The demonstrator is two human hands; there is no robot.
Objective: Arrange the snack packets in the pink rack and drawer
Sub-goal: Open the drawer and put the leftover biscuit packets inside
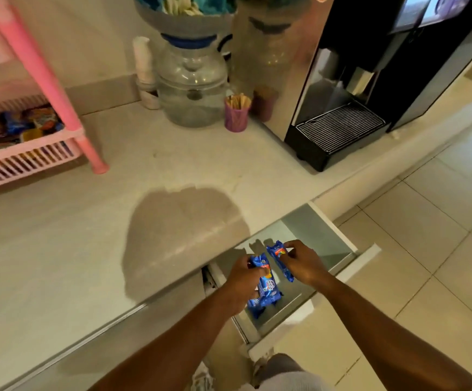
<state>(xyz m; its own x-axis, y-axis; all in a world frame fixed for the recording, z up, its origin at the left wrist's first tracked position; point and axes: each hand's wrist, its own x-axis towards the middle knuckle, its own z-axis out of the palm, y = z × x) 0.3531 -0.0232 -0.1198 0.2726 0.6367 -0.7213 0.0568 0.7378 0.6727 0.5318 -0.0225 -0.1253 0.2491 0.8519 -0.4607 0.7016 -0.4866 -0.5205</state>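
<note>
A pale bench (173, 176) fills the view from above, with tiled floor to its right. At the bench's back right corner stands a black drinks machine (370, 88); at the back edge, a clear water jar (192, 86) and a purple cup of sticks (237, 114). At the left edge sits the pink rack (46, 80), its lower shelf crowded with snack packets.

Below the bench's front edge the drawer (322, 235) is pulled open. Your left hand (246, 280) curls its fingers round a blue packet (266, 289) low in the drawer. Your right hand (302, 263) pinches a second blue packet (279, 259) just beside the first.

To do this step well, I would lay each packet flat against the drawer's floor, long sides parallel and touching, starting from one wall so later packets line up. Let go only once a packet rests fully.

The rack's top shelf is cut off at the frame edge, its packets are too blurred to name, and the drawer's inner part lies hidden under the bench.
</note>
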